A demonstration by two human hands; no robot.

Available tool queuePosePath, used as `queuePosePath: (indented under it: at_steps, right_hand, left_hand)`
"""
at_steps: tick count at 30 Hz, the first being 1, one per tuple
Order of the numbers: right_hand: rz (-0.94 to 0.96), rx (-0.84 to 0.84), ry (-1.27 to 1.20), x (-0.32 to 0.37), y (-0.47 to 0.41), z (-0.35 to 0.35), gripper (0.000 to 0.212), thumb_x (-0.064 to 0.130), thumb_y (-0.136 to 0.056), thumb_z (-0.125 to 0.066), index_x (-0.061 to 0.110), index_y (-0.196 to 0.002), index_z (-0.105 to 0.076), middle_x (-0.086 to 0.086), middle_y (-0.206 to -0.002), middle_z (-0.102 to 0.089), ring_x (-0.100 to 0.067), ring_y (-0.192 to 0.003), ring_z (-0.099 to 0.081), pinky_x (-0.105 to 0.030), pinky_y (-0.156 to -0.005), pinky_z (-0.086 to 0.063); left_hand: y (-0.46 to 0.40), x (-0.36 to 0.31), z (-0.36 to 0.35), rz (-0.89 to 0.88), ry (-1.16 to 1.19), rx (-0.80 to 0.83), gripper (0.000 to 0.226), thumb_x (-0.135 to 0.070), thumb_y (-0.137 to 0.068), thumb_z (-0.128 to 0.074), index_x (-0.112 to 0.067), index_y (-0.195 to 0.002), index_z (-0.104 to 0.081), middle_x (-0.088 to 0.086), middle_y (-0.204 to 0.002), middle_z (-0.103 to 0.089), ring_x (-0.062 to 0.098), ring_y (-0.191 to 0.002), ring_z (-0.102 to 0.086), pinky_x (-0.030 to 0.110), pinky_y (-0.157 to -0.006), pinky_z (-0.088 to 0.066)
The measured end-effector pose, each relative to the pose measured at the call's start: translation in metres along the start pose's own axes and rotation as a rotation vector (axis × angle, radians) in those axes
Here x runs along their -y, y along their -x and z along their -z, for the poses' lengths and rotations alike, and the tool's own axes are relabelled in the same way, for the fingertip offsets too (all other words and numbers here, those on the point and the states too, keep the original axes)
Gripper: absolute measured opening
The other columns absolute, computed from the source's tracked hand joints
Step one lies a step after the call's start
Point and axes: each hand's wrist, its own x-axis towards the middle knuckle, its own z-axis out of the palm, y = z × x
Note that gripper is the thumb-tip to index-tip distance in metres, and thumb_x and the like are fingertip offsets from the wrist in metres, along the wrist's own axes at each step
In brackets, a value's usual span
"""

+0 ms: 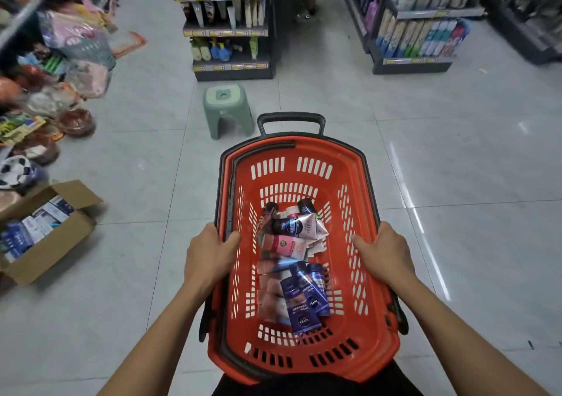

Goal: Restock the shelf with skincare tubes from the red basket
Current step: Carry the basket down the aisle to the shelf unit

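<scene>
I carry the red basket (307,149) in front of me above the tiled floor. My left hand (209,252) grips its left rim, thumb over the inside wall. My right hand (386,252) grips the right rim the same way. Several skincare tubes lie in a heap on the basket's bottom: dark blue tubes (307,298) toward me, a pink tube (281,243) in the middle, and black and silvery ones (296,223) farther away. A shelf unit (226,32) with tubes and bottles stands straight ahead at the aisle's end.
A green plastic stool (227,108) stands on the floor between the basket and the shelf. An open cardboard box (45,231) of packets sits at the left, below piled goods (51,91). Another shelving run (416,36) stands at the right. Someone's feet (307,15) show far down the aisle.
</scene>
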Motion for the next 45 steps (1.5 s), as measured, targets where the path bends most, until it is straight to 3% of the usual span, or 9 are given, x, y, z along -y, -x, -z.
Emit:
queuePosePath:
  at_steps: [4, 9, 18, 25, 31, 35, 45]
  right_hand:
    - [0.023, 0.016, -0.010, 0.021, -0.079, 0.014, 0.045, 0.059, -0.089, -0.065, 0.022, -0.108, -0.047, -0.002, -0.101, -0.066, -0.021, -0.080, -0.066, -0.034, -0.067, -0.053]
    - [0.047, 0.024, -0.039, 0.040, -0.172, 0.045, 0.052, 0.062, -0.089, -0.065, 0.019, -0.116, -0.051, 0.002, -0.099, -0.063, -0.019, -0.077, -0.065, -0.031, -0.064, -0.050]
    - [0.039, 0.039, -0.064, 0.068, -0.287, 0.075, 0.051, 0.062, -0.089, -0.064, 0.019, -0.114, -0.049, 0.002, -0.099, -0.063, -0.015, -0.074, -0.063, -0.028, -0.060, -0.046]
    - [0.043, 0.035, -0.038, 0.117, -0.369, 0.070, 0.050, 0.061, -0.090, -0.064, 0.020, -0.113, -0.049, 0.004, -0.096, -0.061, -0.002, -0.065, -0.055, -0.020, -0.051, -0.037]
    - [0.011, 0.018, -0.011, 0.189, -0.442, 0.059, 0.053, 0.064, -0.089, -0.063, 0.020, -0.115, -0.049, 0.003, -0.098, -0.063, -0.008, -0.067, -0.059, -0.023, -0.052, -0.041]
    - [-0.022, 0.003, -0.012, 0.245, -0.484, 0.052, 0.057, 0.066, -0.088, -0.063, 0.020, -0.118, -0.048, 0.003, -0.099, -0.061, -0.015, -0.073, -0.064, -0.029, -0.062, -0.049]
    - [-0.048, -0.059, 0.009, 0.331, -0.577, 0.044, 0.050, 0.066, -0.086, -0.064, 0.023, -0.105, -0.047, 0.005, -0.091, -0.057, -0.009, -0.065, -0.053, -0.026, -0.052, -0.038]
  left_hand:
    - [-0.059, -0.049, -0.012, 0.013, 0.007, -0.011, 0.052, -0.069, -0.089, -0.060, -0.022, -0.111, -0.056, -0.005, -0.092, -0.074, 0.016, -0.073, -0.076, 0.043, -0.073, -0.065]
    - [-0.121, -0.117, -0.027, 0.027, 0.018, -0.027, 0.051, -0.067, -0.091, -0.062, -0.021, -0.111, -0.056, -0.004, -0.093, -0.074, 0.018, -0.073, -0.076, 0.044, -0.073, -0.066]
    - [-0.219, -0.203, -0.046, 0.021, -0.009, -0.012, 0.051, -0.065, -0.092, -0.063, -0.019, -0.113, -0.056, -0.002, -0.095, -0.075, 0.018, -0.074, -0.076, 0.043, -0.075, -0.065]
    - [-0.309, -0.230, -0.048, 0.031, -0.001, -0.008, 0.050, -0.065, -0.091, -0.064, -0.021, -0.112, -0.055, -0.004, -0.095, -0.073, 0.016, -0.074, -0.075, 0.040, -0.074, -0.065]
    - [-0.415, -0.253, -0.030, 0.012, 0.022, 0.020, 0.048, -0.063, -0.091, -0.062, -0.022, -0.113, -0.055, -0.005, -0.095, -0.073, 0.016, -0.074, -0.075, 0.041, -0.073, -0.065]
    - [-0.490, -0.273, -0.002, -0.029, 0.017, 0.042, 0.047, -0.062, -0.092, -0.061, -0.022, -0.114, -0.057, -0.005, -0.096, -0.074, 0.014, -0.075, -0.074, 0.040, -0.074, -0.065]
    - [-0.618, -0.306, 0.025, -0.055, 0.072, 0.117, 0.047, -0.060, -0.092, -0.062, -0.021, -0.118, -0.059, -0.002, -0.098, -0.077, 0.016, -0.077, -0.077, 0.044, -0.077, -0.066]
